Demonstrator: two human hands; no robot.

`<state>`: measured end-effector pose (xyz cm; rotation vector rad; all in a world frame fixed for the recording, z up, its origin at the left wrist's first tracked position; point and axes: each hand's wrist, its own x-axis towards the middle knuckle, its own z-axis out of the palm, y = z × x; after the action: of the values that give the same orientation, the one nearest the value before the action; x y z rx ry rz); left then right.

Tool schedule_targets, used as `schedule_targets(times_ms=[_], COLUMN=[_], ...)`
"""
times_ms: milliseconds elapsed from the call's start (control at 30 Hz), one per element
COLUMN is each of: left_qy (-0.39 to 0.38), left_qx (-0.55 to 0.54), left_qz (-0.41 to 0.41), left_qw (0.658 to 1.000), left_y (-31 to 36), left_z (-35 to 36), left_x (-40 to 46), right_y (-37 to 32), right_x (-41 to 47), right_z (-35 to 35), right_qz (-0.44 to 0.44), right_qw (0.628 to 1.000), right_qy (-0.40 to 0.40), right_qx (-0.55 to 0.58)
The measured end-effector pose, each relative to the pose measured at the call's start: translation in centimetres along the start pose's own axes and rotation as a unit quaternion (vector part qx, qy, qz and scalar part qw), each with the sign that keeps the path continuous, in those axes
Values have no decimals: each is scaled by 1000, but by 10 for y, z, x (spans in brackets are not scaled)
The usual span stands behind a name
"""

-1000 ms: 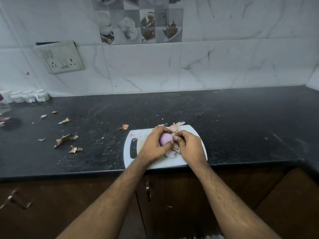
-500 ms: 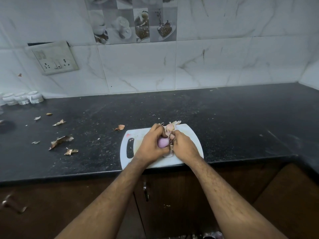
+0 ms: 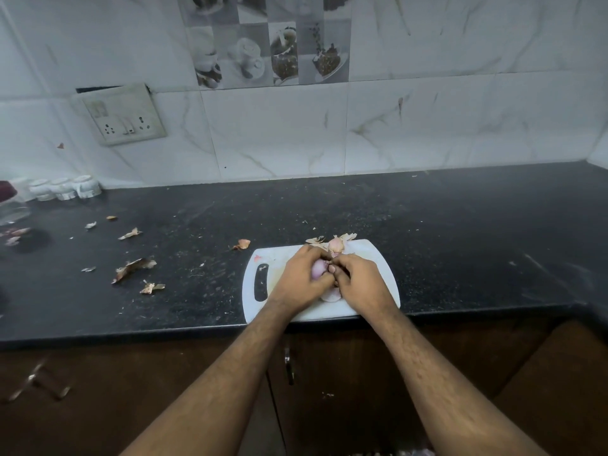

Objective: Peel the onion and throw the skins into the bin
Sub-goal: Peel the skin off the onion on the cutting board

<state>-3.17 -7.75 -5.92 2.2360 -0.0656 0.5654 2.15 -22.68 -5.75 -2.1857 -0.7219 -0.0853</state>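
A small purple onion (image 3: 318, 268) is held just above the white cutting board (image 3: 371, 258) near the counter's front edge. My left hand (image 3: 301, 278) grips the onion from the left. My right hand (image 3: 357, 281) meets it from the right, fingertips pinching at the onion's skin. Peeled pale skins (image 3: 336, 244) lie at the board's far edge, and another piece of skin (image 3: 330, 295) lies under my hands. Most of the onion is hidden by my fingers. No bin is in view.
Dry onion skins (image 3: 133, 266) are scattered over the black counter (image 3: 460, 232) to the left of the board. Small white jars (image 3: 65, 188) stand at the back left by the tiled wall. A cabinet handle (image 3: 289, 365) shows below the counter.
My hands have closed tighter round the onion, so less of it shows. The onion stays over the board. The camera view has shifted slightly.
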Motion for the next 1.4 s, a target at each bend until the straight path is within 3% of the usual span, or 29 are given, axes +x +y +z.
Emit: schedule_targets(times_ms=[233, 467, 567, 733, 900, 1067, 1400], left_qy=[4, 38, 6, -123, -81, -88, -67], left_qx=[-15, -33, -62, 16, 17, 65, 91], left_qz=[-19, -68, -98, -64, -5, 50, 82], left_qw=[1000, 996, 993, 990, 997, 993, 990], left_y=[0, -1, 0, -10, -17, -12, -9], left_z=[1, -2, -5, -32, -27, -24, -22], left_x=[-2, -5, -7, 0, -15, -15, -20], right_y=[-8, -5, -7, -6, 1, -3, -4], right_x=[-3, -3, -3, 1, 1, -3, 2], right_z=[-1, 0, -3, -6, -9, -14, -9], right_qz=[-65, -52, -56, -81, -140, -148, -35], right_qw=[997, 996, 995, 990, 978, 967, 998], right_qy=[-15, -13, -23, -61, -86, -89, -41], right_qx=[-48, -65, -77, -98, -126, -185, -45])
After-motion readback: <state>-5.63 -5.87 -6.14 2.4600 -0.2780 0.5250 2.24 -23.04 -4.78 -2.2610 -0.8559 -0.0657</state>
